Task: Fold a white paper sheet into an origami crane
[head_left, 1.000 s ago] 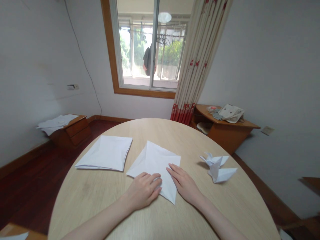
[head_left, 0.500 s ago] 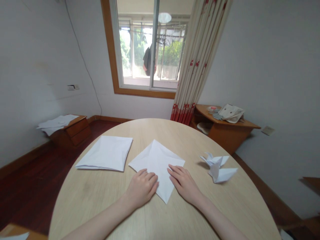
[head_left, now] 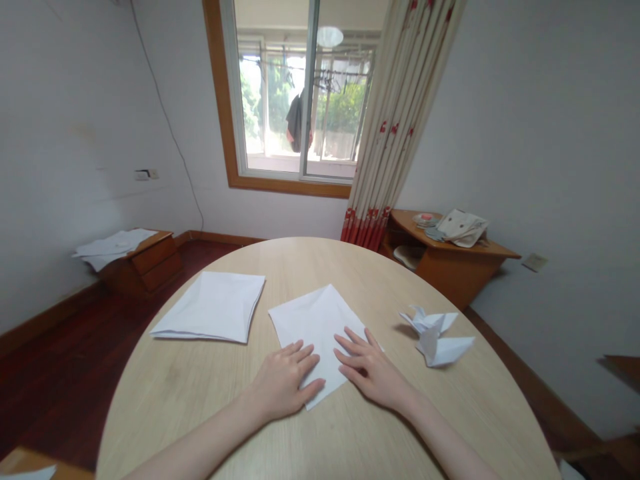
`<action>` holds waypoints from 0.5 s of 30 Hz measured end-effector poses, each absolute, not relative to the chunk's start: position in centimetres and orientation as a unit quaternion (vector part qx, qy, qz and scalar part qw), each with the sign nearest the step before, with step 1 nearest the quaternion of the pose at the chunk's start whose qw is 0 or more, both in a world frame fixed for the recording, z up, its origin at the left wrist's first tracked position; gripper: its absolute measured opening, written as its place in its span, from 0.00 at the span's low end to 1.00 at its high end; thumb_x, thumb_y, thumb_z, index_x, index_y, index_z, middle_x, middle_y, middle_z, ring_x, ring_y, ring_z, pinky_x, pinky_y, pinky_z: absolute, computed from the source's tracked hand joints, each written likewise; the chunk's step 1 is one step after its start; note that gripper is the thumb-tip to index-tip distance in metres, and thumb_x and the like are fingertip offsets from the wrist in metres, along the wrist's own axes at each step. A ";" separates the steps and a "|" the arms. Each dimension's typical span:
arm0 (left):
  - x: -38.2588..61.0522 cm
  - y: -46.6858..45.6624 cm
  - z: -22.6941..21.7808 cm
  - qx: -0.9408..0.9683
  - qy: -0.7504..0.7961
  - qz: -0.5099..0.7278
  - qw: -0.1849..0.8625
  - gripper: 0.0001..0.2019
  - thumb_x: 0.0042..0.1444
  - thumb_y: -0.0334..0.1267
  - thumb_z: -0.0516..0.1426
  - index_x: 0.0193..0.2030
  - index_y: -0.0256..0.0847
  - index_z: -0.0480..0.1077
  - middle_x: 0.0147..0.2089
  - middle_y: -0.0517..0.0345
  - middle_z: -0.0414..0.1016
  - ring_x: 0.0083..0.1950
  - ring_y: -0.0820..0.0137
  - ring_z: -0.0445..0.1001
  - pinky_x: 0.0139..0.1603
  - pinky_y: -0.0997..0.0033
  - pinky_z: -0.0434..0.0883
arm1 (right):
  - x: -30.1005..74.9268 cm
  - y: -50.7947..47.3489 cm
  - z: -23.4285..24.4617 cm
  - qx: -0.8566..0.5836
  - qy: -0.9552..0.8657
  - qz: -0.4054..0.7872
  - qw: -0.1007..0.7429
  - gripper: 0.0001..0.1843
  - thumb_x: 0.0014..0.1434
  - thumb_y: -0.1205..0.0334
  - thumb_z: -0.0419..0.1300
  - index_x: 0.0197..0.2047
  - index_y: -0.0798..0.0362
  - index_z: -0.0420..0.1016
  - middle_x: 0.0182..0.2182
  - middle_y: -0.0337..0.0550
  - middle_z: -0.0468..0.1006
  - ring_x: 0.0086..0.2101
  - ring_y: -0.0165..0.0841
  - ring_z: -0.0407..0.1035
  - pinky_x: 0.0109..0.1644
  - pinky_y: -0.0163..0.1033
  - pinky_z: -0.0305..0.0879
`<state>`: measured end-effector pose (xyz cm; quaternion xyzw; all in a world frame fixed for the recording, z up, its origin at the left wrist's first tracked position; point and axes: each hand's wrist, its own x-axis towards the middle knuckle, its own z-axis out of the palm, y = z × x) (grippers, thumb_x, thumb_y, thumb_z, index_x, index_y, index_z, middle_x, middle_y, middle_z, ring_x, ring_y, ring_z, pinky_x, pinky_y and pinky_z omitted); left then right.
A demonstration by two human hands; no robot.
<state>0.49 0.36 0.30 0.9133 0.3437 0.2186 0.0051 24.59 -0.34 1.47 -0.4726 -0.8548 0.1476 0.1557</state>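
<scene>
A folded square of white paper [head_left: 316, 320] lies flat on the table in front of me, one corner pointing away. My left hand [head_left: 286, 379] rests over its near left edge, fingers spread and palm down. On its right side lies my right hand [head_left: 371, 367], also with fingers apart, touching the paper. Parts of the paper's near edges are hidden under both hands. To the right stand folded paper cranes [head_left: 437, 337], close together. A stack of white paper squares [head_left: 213, 307] sits to the left.
The round wooden table [head_left: 330, 257] has a curved edge all round. Behind it at right is a wooden corner desk [head_left: 457, 267] with a cloth bag [head_left: 461, 227]. A low drawer cabinet [head_left: 157, 260] bearing papers stands at back left. A curtain [head_left: 390, 127] hangs by the window.
The paper has turned clockwise under my hands, its far corner moving right and its near corner left. The fingers of both hands have spread wider. The stack and cranes stay put.
</scene>
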 end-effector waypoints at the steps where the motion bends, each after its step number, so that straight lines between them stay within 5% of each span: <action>1: 0.5 0.3 0.4 0.912 0.348 0.214 0.022 0.17 0.60 0.45 0.55 0.52 0.38 0.70 0.56 0.47 0.74 0.57 0.54 0.71 0.56 0.52 0.70 | 24.6 -0.4 1.5 -0.477 -0.852 0.159 0.148 0.18 0.65 0.58 0.53 0.56 0.44 0.71 0.62 0.45 0.63 0.65 0.46 0.47 0.64 0.69 0.36; 7: 0.9 -0.3 1.1 0.906 0.356 0.194 0.121 0.27 0.59 0.48 0.56 0.62 0.38 0.59 0.61 0.44 0.68 0.62 0.57 0.66 0.64 0.49 0.61 | 24.1 -0.9 2.4 -0.497 -0.851 0.146 0.085 0.23 0.65 0.53 0.52 0.62 0.43 0.64 0.65 0.43 0.57 0.66 0.46 0.44 0.66 0.64 0.39; 15: 1.1 -0.1 1.0 0.902 0.372 0.191 0.107 0.24 0.53 0.45 0.62 0.53 0.38 0.63 0.50 0.46 0.73 0.52 0.55 0.71 0.52 0.54 0.70 | 23.7 -1.2 2.5 -0.489 -0.869 0.041 0.065 0.27 0.63 0.49 0.56 0.62 0.46 0.64 0.63 0.46 0.62 0.62 0.49 0.54 0.63 0.60 0.51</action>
